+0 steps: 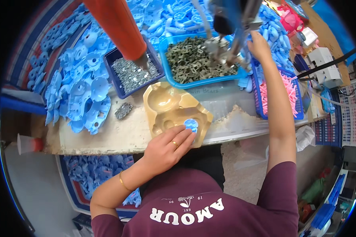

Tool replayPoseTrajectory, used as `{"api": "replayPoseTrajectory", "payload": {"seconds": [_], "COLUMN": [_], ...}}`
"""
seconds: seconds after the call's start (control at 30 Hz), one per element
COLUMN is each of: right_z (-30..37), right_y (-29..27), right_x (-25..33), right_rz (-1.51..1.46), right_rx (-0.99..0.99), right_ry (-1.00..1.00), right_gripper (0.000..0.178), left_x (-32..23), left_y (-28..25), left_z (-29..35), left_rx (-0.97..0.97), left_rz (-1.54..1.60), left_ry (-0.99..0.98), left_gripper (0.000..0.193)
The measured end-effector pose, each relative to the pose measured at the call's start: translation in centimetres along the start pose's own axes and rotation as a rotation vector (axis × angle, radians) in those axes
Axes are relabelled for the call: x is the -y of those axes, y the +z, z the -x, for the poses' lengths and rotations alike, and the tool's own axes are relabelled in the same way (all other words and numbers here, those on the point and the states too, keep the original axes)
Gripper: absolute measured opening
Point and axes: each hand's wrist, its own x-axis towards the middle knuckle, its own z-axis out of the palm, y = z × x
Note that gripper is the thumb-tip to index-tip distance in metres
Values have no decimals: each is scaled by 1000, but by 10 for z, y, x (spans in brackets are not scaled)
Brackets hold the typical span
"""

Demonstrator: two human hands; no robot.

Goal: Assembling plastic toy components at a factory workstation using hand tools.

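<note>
A tan moulded holder (162, 118) with rounded hollows lies at the table's front edge. My left hand (168, 148) rests over its near side, its fingers together and bent down onto a small light-blue plastic part (191, 124) in one hollow. The thumb is hidden. My right arm stretches far to the right. My right hand (260, 46) is curled in beside a heap of light-blue plastic pieces (273, 29), next to a metal machine part (235, 43). What its fingers hold, if anything, I cannot make out.
An orange-red tool (116, 29) hangs over a dark-blue tray (122, 92) of small metal pieces. A light-blue tray (182, 85) holds dark metal parts. A blue basket (258, 100) contains pink sticks. Blue plastic shells (85, 93) are heaped at left; a dark clump (124, 111) lies nearby.
</note>
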Motion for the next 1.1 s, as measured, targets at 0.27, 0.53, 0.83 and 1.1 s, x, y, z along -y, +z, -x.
{"api": "replayPoseTrajectory", "payload": {"seconds": [0.27,0.53,0.83,1.1], "right_z": [-6,53,122,169], "right_y": [-15,-88,-142,-122], "right_x": [-20,91,203,258], "right_rz": [-133,-919,-1129,-782], "right_rx": [-30,326,689,494], "right_ry": [-81,163,-87,-471], "right_gripper": [20,26,30,30], "left_x": [2,27,142,141], "left_y": [21,-24,-119,-134], "left_z": [10,30,103,91], "left_rx": [40,-143,-203,-257], "left_rz": [-14,-21,-816,-726], "left_ry": [-4,-120,-622,-681], "left_gripper": [39,28,20,12]}}
